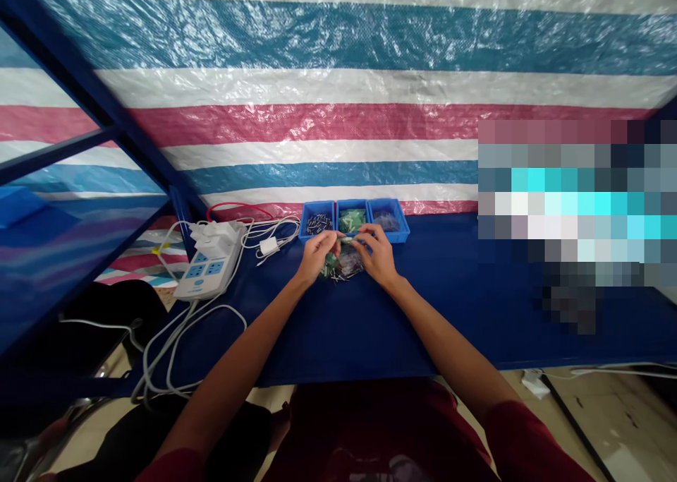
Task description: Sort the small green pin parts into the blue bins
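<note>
Both hands meet over the blue tabletop, just in front of three blue bins. My left hand (316,255) pinches one end of a small, slim greenish-white piece (346,240). The fingers of my right hand (376,255) close on its other end; its exact kind is too small to make out. Below the hands lies a loose pile of small parts (346,264), some green, some clear, some dark and thin. The left bin (319,222) holds dark and silvery pin-like parts, the middle bin (352,219) green pieces, and the right bin (386,221) clear bluish pieces.
A white power strip (206,270) with plugged-in adapters and looping white cables (177,348) sits at the left. A small white charger (269,245) lies near the bins. A blue metal frame (142,157) rises at the left; striped sheeting (328,87) hangs behind. The right side is pixelated.
</note>
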`<state>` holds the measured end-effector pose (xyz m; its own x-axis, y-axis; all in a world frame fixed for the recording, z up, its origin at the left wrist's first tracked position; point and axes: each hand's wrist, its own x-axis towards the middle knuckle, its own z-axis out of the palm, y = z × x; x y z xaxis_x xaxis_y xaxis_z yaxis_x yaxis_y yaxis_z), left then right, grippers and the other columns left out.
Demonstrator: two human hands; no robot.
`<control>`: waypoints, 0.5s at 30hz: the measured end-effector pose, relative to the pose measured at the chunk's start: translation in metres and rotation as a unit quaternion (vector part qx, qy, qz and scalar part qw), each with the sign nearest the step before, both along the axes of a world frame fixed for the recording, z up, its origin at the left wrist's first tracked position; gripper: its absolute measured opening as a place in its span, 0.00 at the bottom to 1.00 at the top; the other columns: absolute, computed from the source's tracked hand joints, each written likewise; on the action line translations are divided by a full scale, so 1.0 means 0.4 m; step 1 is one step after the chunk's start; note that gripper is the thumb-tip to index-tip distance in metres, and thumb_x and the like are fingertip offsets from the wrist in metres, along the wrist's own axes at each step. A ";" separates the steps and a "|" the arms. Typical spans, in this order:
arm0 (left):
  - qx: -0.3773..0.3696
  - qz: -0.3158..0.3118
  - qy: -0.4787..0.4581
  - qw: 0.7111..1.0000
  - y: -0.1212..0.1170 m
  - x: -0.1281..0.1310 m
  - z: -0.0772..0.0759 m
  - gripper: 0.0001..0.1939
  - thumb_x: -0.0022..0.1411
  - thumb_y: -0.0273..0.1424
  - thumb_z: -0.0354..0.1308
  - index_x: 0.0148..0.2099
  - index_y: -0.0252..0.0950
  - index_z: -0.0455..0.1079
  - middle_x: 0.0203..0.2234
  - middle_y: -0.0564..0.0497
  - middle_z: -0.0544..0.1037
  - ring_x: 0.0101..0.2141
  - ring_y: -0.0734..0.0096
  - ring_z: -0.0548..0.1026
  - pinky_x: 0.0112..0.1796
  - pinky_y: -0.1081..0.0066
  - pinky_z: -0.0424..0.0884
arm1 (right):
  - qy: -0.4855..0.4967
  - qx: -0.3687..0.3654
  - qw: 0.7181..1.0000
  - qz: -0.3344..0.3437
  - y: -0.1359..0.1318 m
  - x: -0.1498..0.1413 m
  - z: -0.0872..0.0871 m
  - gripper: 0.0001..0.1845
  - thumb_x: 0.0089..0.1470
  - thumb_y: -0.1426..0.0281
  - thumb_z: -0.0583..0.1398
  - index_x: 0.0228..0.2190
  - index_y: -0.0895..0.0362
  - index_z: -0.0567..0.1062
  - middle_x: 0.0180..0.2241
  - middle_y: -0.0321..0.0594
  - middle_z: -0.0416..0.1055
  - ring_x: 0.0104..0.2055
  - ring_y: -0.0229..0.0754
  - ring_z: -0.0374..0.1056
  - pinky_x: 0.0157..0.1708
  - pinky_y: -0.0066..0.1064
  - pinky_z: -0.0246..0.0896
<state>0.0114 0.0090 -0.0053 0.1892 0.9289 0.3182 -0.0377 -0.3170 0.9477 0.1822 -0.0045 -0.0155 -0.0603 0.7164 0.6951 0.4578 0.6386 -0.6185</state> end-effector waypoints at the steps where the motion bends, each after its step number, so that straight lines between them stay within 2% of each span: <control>1: 0.019 0.012 0.021 1.000 0.000 0.000 0.002 0.19 0.60 0.46 0.56 0.39 0.34 0.73 0.23 0.52 0.70 0.25 0.74 0.69 0.29 0.72 0.67 | 0.008 -0.019 1.000 0.002 0.000 0.000 0.002 0.11 0.60 0.64 0.55 0.32 0.56 0.74 0.36 0.44 0.70 0.38 0.43 0.67 0.39 0.35 0.65; 3: 0.061 0.046 0.066 0.995 -0.001 -0.001 0.007 0.17 0.56 0.45 0.60 0.35 0.35 0.74 0.28 0.50 0.71 0.30 0.72 0.70 0.32 0.72 0.68 | 0.020 -0.060 0.998 0.020 0.000 -0.001 0.005 0.13 0.60 0.61 0.55 0.30 0.56 0.74 0.29 0.40 0.71 0.31 0.41 0.67 0.35 0.33 0.64; 6: 0.072 0.058 0.106 0.990 -0.006 0.001 0.013 0.16 0.51 0.43 0.65 0.29 0.34 0.72 0.29 0.50 0.72 0.32 0.70 0.71 0.34 0.72 0.69 | 0.045 -0.100 0.993 0.042 -0.001 -0.004 0.006 0.14 0.58 0.60 0.56 0.30 0.56 0.74 0.26 0.38 0.72 0.28 0.40 0.67 0.32 0.32 0.64; 9: 0.027 0.039 0.085 0.995 -0.012 0.005 0.011 0.16 0.51 0.42 0.65 0.29 0.34 0.71 0.24 0.52 0.73 0.28 0.71 0.72 0.33 0.70 0.70 | 0.079 -0.119 0.989 0.030 -0.001 -0.006 0.005 0.13 0.56 0.59 0.57 0.33 0.55 0.75 0.28 0.39 0.74 0.29 0.41 0.68 0.32 0.32 0.65; 12: -0.008 0.044 0.038 0.998 -0.014 0.006 0.006 0.17 0.49 0.42 0.67 0.32 0.34 0.71 0.25 0.52 0.76 0.26 0.70 0.74 0.32 0.70 0.72 | 0.099 -0.143 0.984 0.031 -0.002 -0.008 0.008 0.15 0.53 0.58 0.59 0.38 0.55 0.75 0.30 0.39 0.75 0.30 0.41 0.69 0.32 0.31 0.65; 15: -0.026 0.059 0.002 0.998 -0.011 0.005 0.002 0.19 0.46 0.42 0.69 0.33 0.33 0.71 0.25 0.51 0.77 0.26 0.70 0.75 0.32 0.69 0.73 | 0.097 -0.164 0.980 0.052 -0.001 -0.007 0.010 0.15 0.52 0.58 0.59 0.34 0.56 0.75 0.28 0.38 0.74 0.28 0.40 0.68 0.29 0.30 0.64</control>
